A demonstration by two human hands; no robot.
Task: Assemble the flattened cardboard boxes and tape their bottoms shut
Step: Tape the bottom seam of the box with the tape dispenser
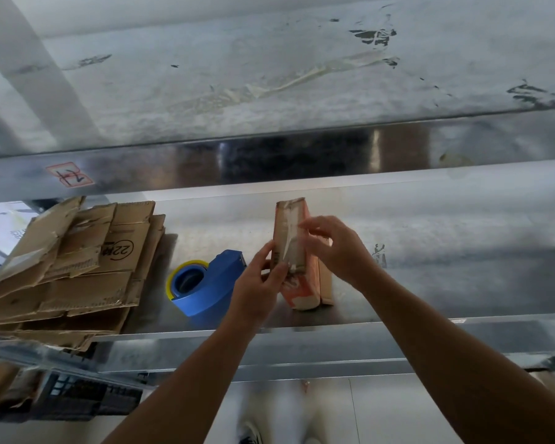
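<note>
Left hand (260, 283) grips the small cardboard box (285, 225) at its near left edge, thumb on the taped face. Right hand (337, 248) rests loosely spread fingers against the box's right side. The box stands on end on the metal shelf (430, 277), just right of a blue tape dispenser (212, 283). Flattened boxes (77, 261) lie stacked at the shelf's left end.
</note>
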